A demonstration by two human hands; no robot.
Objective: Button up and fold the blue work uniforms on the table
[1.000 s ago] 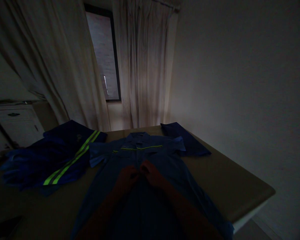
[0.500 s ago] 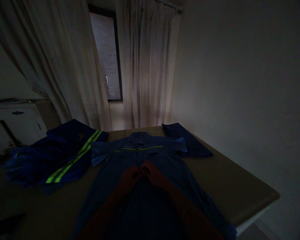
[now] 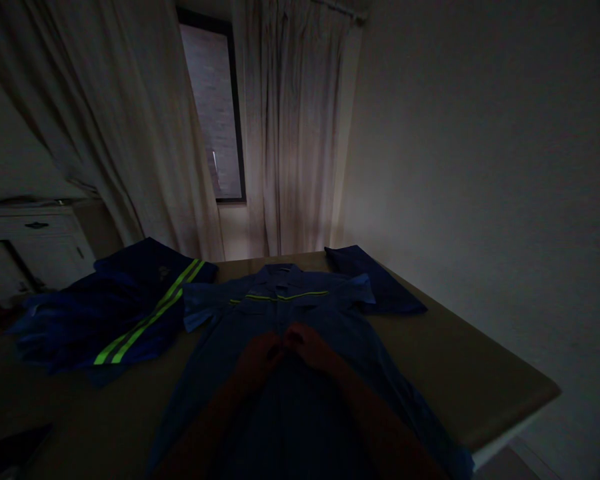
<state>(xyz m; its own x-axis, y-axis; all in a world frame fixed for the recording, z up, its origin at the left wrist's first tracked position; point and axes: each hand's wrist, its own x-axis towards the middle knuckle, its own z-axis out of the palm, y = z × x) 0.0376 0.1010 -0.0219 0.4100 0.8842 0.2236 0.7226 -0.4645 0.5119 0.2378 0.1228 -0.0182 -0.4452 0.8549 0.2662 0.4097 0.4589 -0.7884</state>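
A short-sleeved blue work coat lies face up and spread out, its collar at the far end and a thin yellow-green stripe across the chest. Below that stripe, over the front seam, my two hands meet almost touching. My left hand is closed, its fingertips pinching at the coat's front edge. Just right of it, my right hand is also closed, thumb and fingers curled together on the same front edge. The dim light hides the exact bit of cloth, or any button, between the fingertips.
A heap of dark blue clothing with yellow-green bands lies to the left. A folded dark blue cloth rests at the back right of the brown table. A dark object lies front left. Curtains hang behind.
Both hands stay over the coat's front edge, with only a slight shift of the fingers. The clothing around them has not moved.
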